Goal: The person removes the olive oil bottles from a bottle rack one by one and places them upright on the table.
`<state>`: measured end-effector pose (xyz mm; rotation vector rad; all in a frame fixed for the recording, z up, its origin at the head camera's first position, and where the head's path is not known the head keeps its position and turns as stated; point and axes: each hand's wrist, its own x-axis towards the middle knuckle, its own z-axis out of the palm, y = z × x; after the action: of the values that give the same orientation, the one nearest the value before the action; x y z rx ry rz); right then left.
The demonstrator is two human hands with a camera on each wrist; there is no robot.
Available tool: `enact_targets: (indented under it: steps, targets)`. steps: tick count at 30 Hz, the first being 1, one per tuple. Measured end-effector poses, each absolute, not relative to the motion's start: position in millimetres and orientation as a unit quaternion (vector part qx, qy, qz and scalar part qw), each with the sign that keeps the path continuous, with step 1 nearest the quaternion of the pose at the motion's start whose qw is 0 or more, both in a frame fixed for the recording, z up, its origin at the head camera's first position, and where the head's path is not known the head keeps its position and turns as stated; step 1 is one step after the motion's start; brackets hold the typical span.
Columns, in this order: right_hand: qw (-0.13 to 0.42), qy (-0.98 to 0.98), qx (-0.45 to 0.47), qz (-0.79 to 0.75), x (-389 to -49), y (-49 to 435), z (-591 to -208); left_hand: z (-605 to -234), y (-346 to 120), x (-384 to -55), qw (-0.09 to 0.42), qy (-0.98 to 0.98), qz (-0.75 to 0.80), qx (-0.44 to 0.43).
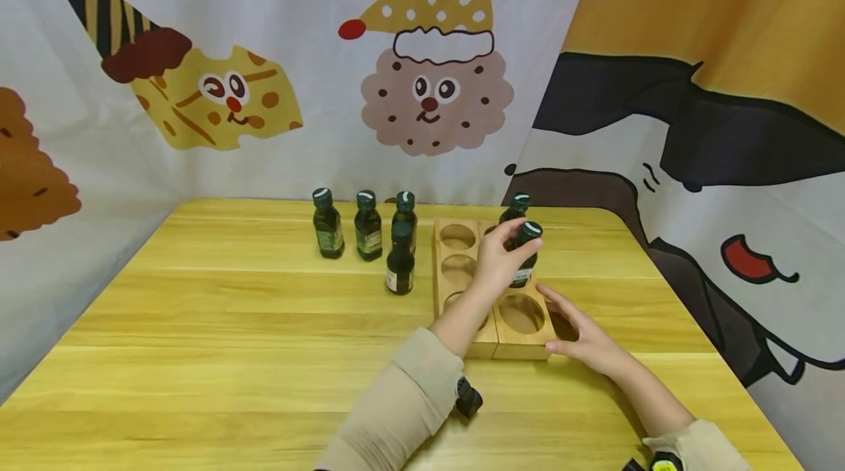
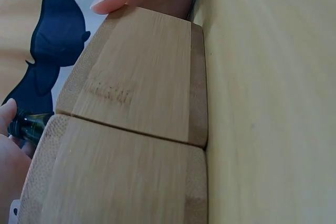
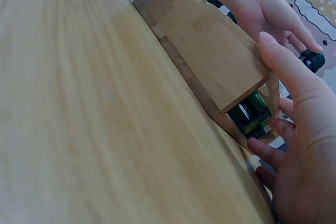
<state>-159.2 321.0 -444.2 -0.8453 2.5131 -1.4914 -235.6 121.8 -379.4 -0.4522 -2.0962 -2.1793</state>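
My left hand point(image 1: 498, 258) pinches a small dark green bottle point(image 1: 524, 269) near its cap, over the middle hole of the right-hand block of a wooden bottle rack point(image 1: 521, 351). Behind it another bottle point(image 1: 519, 204) stands in the back of the same block. The front hole there holds nothing. My right hand point(image 1: 590, 342) holds the rack's right side, thumb at the near corner and fingers along the side. In the right wrist view, green glass point(image 3: 252, 113) shows inside the rack's open side.
Left of the rack, several similar bottles stand upright; one with a white label point(image 1: 400, 269) is nearest it. The left block has round holes, partly hidden by my left forearm. A printed cloth point(image 1: 264, 170) hangs behind the wooden table point(image 1: 198, 353).
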Motion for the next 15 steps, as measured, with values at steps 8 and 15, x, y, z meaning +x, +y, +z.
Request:
enact_targets:
  steps: [8,15]
  targets:
    - [0.048,0.825,-0.278,-0.49,-158.2,321.3,-444.9,-377.1,123.4,-235.8,0.046,-0.679,-0.717,-0.151]
    - [0.046,0.824,-0.282,-0.49,-159.0,321.9,-446.1,-376.4,123.0,-236.9,0.048,-0.677,-0.717,-0.157]
